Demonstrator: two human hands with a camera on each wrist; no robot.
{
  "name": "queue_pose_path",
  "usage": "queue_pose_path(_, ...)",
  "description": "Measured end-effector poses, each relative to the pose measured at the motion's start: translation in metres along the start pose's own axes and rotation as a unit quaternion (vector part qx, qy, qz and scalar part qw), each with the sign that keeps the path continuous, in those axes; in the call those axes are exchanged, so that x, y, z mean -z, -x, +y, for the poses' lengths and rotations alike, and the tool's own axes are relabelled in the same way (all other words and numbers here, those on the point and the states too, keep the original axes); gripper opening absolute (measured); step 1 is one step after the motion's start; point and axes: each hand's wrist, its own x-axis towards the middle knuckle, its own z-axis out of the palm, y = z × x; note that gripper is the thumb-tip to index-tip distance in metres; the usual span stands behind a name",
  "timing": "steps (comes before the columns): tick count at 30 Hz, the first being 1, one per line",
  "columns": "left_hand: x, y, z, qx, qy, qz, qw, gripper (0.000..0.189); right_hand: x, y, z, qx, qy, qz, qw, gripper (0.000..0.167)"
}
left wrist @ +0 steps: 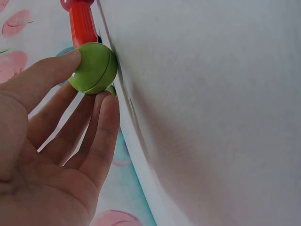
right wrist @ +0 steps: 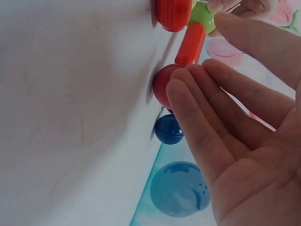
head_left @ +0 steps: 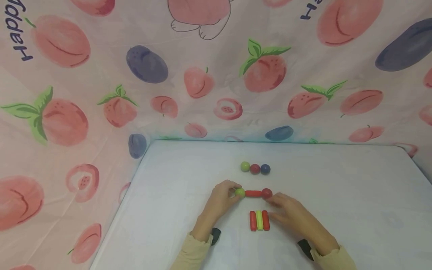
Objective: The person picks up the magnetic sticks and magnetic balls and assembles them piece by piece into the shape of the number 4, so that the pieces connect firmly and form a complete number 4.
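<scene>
A green ball (head_left: 240, 192), a red rod (head_left: 253, 193) and a red ball (head_left: 267, 193) lie joined in a line across the white table. My left hand (head_left: 222, 198) pinches the green ball between thumb and fingers, which shows closely in the left wrist view. At the other end, my right hand (head_left: 290, 212) has its nearly straight fingertips against the red ball (right wrist: 164, 85), the thumb held apart. That thumb's tip is close beside a row of short rods: a red rod (head_left: 253, 221), a yellow-green rod (head_left: 259, 220) and another red rod (head_left: 266, 220).
Farther back on the white table (head_left: 168, 225) sit a green ball (head_left: 245, 166), a red ball (head_left: 254, 169) and a blue ball (head_left: 265, 169) in a row. A fruit-printed cloth (head_left: 229, 86) rises behind the table and along its left side.
</scene>
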Motion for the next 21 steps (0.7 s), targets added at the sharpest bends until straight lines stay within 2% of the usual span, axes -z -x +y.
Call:
queue_pose_path(7, 0.0008, 0.0008, 0.0002, 0.002, 0.006, 0.0, 1.0, 0.026, -0.003, 0.0027, 0.003, 0.007, -0.011, -0.025, 0.9996, 0.04)
queue_pose_path(16, 0.0001, 0.0001, -0.0014, 0.005, 0.014, 0.003, 0.9999, 0.027, -0.0081, 0.0036, 0.0096, 0.07, -0.005, -0.04, 0.9968, 0.042)
queue_pose_path(21, 0.0008, -0.0002, -0.002, 0.004, 0.026, 0.003, 0.9997, 0.026, -0.01, 0.0027, 0.0092, 0.074, 0.009, -0.041, 0.9964, 0.045)
